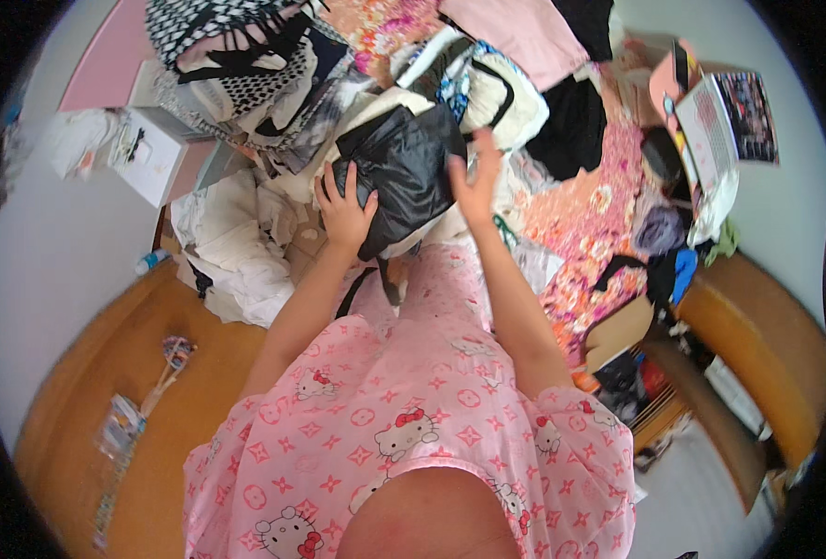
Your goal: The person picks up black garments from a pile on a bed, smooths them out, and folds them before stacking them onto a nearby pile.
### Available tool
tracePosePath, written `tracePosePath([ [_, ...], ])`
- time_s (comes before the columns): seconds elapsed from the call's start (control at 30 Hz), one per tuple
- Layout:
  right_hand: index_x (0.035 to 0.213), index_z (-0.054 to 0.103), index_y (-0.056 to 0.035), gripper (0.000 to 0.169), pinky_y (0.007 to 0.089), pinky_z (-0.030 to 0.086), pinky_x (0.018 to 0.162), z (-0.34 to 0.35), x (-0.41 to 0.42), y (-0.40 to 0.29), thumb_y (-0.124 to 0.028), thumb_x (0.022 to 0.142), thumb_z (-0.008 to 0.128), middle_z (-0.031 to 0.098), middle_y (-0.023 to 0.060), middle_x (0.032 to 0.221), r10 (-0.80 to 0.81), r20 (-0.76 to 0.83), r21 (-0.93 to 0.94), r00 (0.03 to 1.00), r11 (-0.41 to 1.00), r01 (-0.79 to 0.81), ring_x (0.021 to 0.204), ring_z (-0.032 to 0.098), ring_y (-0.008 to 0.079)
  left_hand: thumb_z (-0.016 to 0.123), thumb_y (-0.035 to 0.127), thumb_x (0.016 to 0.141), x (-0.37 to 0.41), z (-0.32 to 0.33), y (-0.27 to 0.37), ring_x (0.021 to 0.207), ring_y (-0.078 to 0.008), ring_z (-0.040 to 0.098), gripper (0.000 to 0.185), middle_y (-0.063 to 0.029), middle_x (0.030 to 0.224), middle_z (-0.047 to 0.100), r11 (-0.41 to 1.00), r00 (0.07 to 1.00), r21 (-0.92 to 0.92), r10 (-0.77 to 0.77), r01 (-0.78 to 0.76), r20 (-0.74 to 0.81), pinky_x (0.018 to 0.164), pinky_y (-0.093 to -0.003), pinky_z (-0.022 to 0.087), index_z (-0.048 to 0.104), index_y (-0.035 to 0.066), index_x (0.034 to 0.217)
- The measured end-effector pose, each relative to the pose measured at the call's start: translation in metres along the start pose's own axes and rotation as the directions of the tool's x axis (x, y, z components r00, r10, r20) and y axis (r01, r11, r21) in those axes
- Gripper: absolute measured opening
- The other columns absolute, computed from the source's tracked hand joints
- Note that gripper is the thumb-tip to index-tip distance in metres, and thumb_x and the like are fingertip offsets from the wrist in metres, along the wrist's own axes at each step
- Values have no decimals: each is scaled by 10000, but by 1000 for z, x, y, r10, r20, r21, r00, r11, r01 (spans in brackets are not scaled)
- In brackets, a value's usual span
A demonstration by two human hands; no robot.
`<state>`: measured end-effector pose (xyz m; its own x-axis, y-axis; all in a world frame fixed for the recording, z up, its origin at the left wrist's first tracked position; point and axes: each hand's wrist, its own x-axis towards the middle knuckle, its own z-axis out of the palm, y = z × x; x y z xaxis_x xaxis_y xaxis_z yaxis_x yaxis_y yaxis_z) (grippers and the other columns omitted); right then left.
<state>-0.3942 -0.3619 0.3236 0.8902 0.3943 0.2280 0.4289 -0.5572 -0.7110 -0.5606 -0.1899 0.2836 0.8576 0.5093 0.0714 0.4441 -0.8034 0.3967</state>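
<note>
In front of me lies a bundle of shiny black fabric (413,175), its surface creased, with cream cloth (385,105) showing behind it. My left hand (346,206) lies on its left side, fingers spread and thumb on top; whether they grip the fabric is not plain. At the right edge my right hand (479,178) is blurred, its fingers apart and nothing visible between them. It is beside the black fabric, and contact cannot be made out. Below the bundle are my legs in pink patterned trousers (448,279).
Clothes heap up ahead, including a black-and-white fringed scarf (203,31) and a folded pink cloth (518,35). White fabric (238,237) is piled left. A floral sheet (587,230) spreads right, near an open laptop (710,133) and a cardboard box (619,332). A wooden surface (203,419) is lower left.
</note>
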Motion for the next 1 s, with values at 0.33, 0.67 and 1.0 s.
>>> tracePosePath([
  [0.33, 1423, 204, 6, 702, 335, 223, 1084, -20, -282, 62, -269, 888, 566, 281, 205, 1448, 840, 248, -6, 482, 499, -866, 1347, 265, 301, 518, 464, 888, 7, -11, -5, 1242, -483, 202, 672, -243, 1427, 148, 999, 991, 19, 42, -44, 128, 972, -584, 299, 253, 156, 1423],
  [0.67, 1430, 190, -19, 720, 413, 172, 1105, 71, -215, 97, -285, 870, 555, 245, 238, 1452, 784, 367, -139, 500, 577, -805, 1371, 132, 398, 519, 464, 878, 5, -14, -8, 1253, -490, 210, 701, -239, 1454, 106, 998, 985, 55, -10, 0, 173, 994, -596, 255, 209, 180, 1439],
  [1.0, 1274, 480, -37, 455, 335, 387, 968, -42, -199, 15, -197, 856, 562, 522, 200, 1252, 702, 325, -6, 634, 672, -740, 1173, 493, 287, 494, 536, 860, 20, -72, 3, 1320, -540, 35, 702, -198, 1505, -31, 997, 902, 69, -3, -29, 432, 937, -726, 193, 178, 320, 1448],
])
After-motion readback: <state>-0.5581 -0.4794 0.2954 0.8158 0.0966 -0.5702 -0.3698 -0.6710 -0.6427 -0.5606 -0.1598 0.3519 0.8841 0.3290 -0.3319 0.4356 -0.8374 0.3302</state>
